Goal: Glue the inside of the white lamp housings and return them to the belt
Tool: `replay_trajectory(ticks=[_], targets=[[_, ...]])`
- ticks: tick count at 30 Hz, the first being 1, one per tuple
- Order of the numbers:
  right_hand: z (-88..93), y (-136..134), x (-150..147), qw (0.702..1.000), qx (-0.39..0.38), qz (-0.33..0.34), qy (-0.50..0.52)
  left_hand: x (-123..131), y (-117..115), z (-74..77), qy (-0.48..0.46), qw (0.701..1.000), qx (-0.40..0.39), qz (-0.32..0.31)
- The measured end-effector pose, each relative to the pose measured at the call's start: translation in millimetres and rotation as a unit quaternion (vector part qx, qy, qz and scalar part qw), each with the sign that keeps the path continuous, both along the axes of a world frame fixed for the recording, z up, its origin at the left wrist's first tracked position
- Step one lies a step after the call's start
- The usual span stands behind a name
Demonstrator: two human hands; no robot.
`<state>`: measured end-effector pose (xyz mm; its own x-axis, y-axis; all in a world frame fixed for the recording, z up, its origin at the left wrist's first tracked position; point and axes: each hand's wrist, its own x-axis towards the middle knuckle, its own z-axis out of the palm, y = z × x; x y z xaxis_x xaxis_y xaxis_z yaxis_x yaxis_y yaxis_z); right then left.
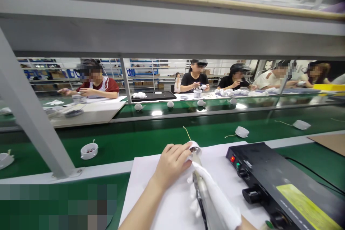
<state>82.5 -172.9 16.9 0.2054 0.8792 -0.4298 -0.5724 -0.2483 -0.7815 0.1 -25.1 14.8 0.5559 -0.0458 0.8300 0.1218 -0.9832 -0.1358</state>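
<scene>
White plastic cup [194,151] with dark parts [193,149] inside, held in left hand [171,163] above white paper sheet [151,190], right hand [212,194] in white glove clamped on slim tool [198,176], hands close together, second cup [89,151] on green belt [121,154]

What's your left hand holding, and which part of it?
The left hand is holding a small white round cup with a thin wire, its fingers wrapped around the cup's side near the rim.

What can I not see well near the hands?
Head view:
Inside of the white round part: small, partly behind the left hand.
Lower end of the tool: cut off by the bottom edge.
Writing on the yellow label: too small, also cut off by that edge.
</scene>
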Motion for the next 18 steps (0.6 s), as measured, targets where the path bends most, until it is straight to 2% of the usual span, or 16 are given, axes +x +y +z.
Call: replay_trajectory(ticks=[11,18], targets=[[2.2,-0.7,-1.3,1.000,-0.006,0.016,0.000,0.2,0.9,-0.8,-0.001,1.000,-0.010,0.000],[1.4,-3.0,-2.9,0.999,-0.011,0.037,0.002,0.6,4.1,-4.8,0.006,0.998,-0.061,0.026]])
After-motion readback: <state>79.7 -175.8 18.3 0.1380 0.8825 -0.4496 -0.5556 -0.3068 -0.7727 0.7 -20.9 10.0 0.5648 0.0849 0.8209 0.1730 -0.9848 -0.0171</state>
